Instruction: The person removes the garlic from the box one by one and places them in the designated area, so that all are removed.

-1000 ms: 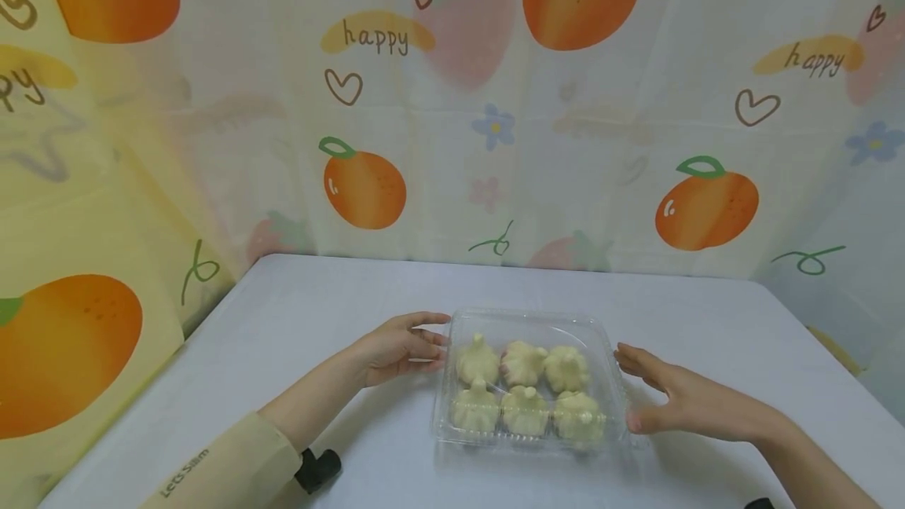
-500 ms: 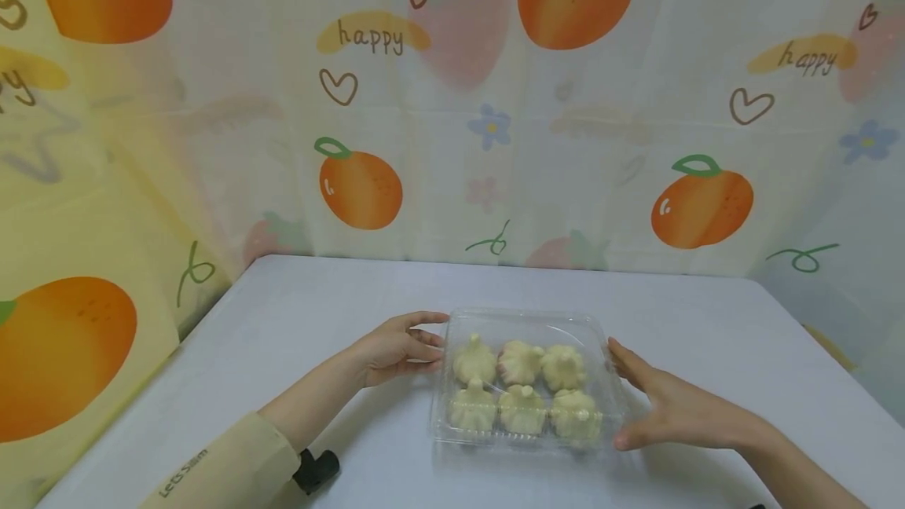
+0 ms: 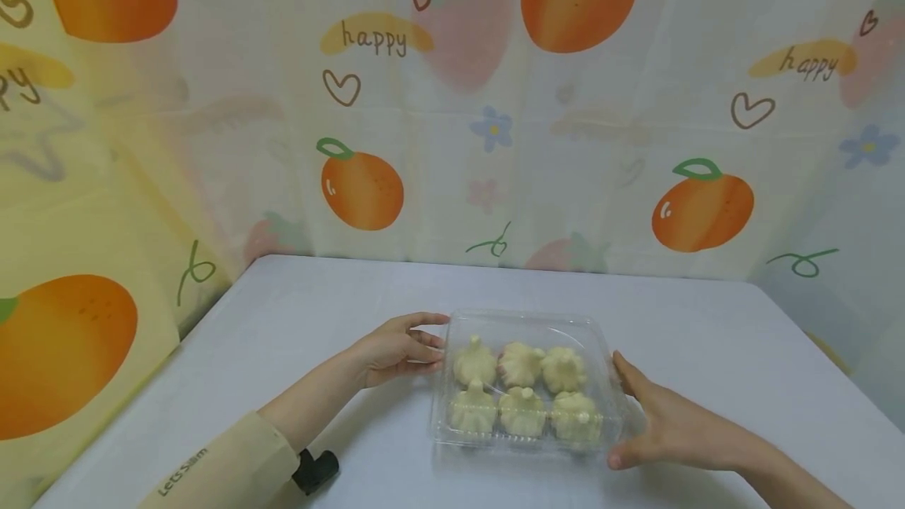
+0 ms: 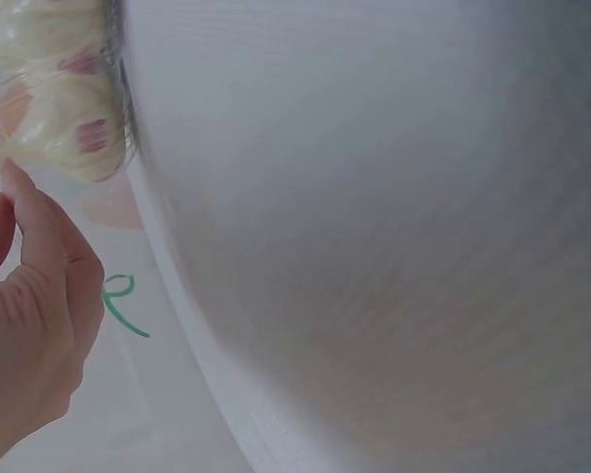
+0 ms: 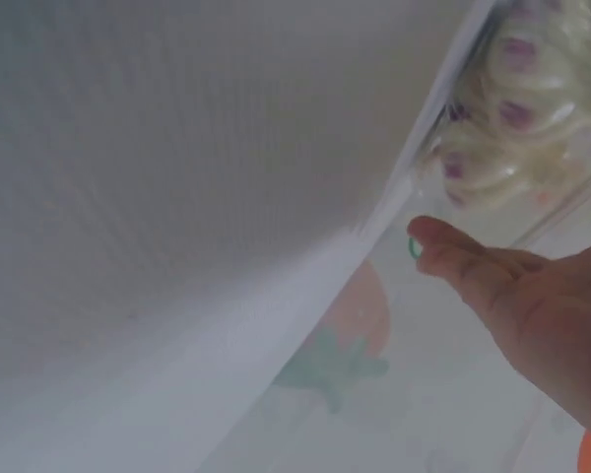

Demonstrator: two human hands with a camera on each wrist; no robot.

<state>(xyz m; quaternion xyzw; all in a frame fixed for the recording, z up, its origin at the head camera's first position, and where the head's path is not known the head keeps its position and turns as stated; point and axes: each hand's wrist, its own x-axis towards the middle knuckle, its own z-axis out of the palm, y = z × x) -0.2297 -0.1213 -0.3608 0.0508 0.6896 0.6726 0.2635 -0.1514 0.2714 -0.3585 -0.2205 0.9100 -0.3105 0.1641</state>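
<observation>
On the white table sits a clear plastic clamshell box (image 3: 566, 322), its lid down. Through it show several cream garlic-bulb-shaped pieces (image 3: 522, 411) in two rows, with purple patches visible in the wrist views. My left hand (image 3: 399, 349) is at the box's left side, fingers spread and fingertips right at its edge. At the opposite side, my right hand (image 3: 672, 422) has its fingers extended along the box wall and its thumb near the front right corner. Part of the right fingers is hidden behind the box edge. Both palms face the box.
The white-covered table (image 3: 339, 281) ends at a curtain (image 3: 438, 140) printed with oranges, strawberries and hearts. A black wrist device (image 3: 316, 470) is below the left sleeve (image 3: 233, 458).
My right hand has moved left to the box's right side, then a little toward the front. The left hand and the box have stayed nearly in place.
</observation>
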